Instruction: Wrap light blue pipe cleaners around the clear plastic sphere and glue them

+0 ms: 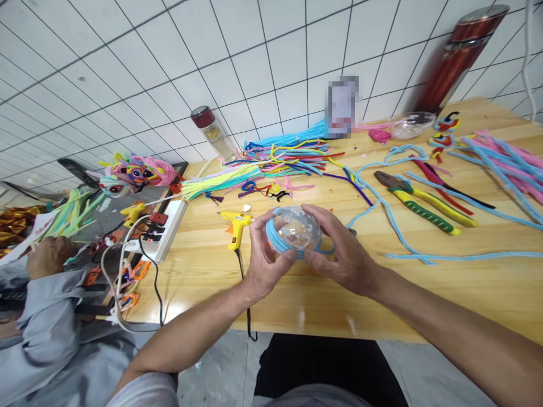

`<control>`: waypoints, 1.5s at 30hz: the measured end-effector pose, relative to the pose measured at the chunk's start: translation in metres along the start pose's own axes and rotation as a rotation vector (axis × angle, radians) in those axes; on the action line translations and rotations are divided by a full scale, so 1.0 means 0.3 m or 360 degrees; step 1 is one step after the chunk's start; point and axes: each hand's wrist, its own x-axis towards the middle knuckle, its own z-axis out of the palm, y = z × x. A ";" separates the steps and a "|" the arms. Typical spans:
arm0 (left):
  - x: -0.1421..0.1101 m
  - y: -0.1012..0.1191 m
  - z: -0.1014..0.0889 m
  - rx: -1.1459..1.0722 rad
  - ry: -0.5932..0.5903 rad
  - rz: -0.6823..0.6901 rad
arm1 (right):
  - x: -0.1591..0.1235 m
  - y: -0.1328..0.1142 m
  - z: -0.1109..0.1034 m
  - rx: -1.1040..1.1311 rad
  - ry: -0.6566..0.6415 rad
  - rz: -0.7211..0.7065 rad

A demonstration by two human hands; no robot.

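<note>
Between my two hands is a clear plastic ball [300, 221], held just above the wooden table. Light-blue pipe cleaner [275, 236] is wound in several rows around its left side and lower edge. My left hand [268, 254] grips the ball from the left, thumb pressed near the blue rows at the front. On the other side my right hand [339, 249] is closed around it, its thumb also at the front edge. A yellow glue gun [236, 227] lies just left of my left hand. Green and yellow pliers [418, 202] rest off to the right.
A bundle of coloured pipe cleaners [263, 164] lies toward the wall. Loose blue pipe cleaners [394, 223] spread at right. A glass bottle [214, 133] and a red thermos [462, 59] stand behind. Left are a power strip [167, 232] with cords and a co-worker's hand [51, 257].
</note>
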 end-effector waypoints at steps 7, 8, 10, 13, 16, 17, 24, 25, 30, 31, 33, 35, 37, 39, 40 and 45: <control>-0.012 -0.007 -0.008 0.0073 -0.0011 0.0004 | 0.000 -0.001 -0.001 0.0030 -0.0023 0.0047; -0.013 -0.007 -0.009 0.0084 -0.0015 0.0006 | 0.000 -0.002 -0.001 0.0038 -0.0020 0.0063; -0.015 -0.007 -0.013 0.0104 -0.0025 0.0015 | -0.001 -0.003 0.001 0.0061 -0.0009 0.0089; -0.017 -0.013 -0.018 0.0112 -0.0059 0.0020 | -0.002 -0.002 0.004 0.0112 0.0009 0.0133; -0.018 -0.020 -0.017 0.0087 -0.0083 -0.0016 | -0.003 0.001 0.004 0.0156 0.0011 0.0194; -0.018 -0.021 -0.015 0.0075 -0.0088 -0.0021 | -0.003 0.002 0.003 0.0163 0.0006 0.0212; 0.005 0.007 -0.005 0.0160 -0.0154 0.0163 | -0.019 0.018 -0.014 0.0227 -0.0052 0.0248; 0.009 0.011 -0.006 0.0203 -0.0159 0.0234 | -0.023 0.023 -0.016 0.0244 -0.0075 0.0226; 0.018 0.026 -0.006 0.0350 -0.0144 0.0570 | -0.044 0.039 -0.027 0.0279 -0.0139 0.0143; 0.018 0.029 -0.003 0.0351 -0.0132 0.0599 | -0.047 0.040 -0.028 0.0271 -0.0138 0.0147; 0.016 0.034 0.001 0.0344 -0.0109 0.0627 | -0.051 0.040 -0.029 0.0243 -0.0131 0.0150; 0.016 0.035 0.004 0.0335 -0.0100 0.0622 | -0.052 0.041 -0.028 0.0203 -0.0128 0.0135; 0.016 0.033 0.005 0.0322 -0.0093 0.0623 | -0.051 0.043 -0.027 0.0152 -0.0131 0.0114; 0.018 0.027 0.007 0.0309 -0.0074 0.0637 | -0.052 0.047 -0.027 0.0106 -0.0128 0.0112; 0.019 0.024 0.009 0.0304 -0.0062 0.0646 | -0.052 0.048 -0.027 0.0097 -0.0120 0.0117; 0.025 0.008 0.017 0.0272 -0.0026 0.0684 | -0.052 0.049 -0.027 0.0137 -0.0087 0.0138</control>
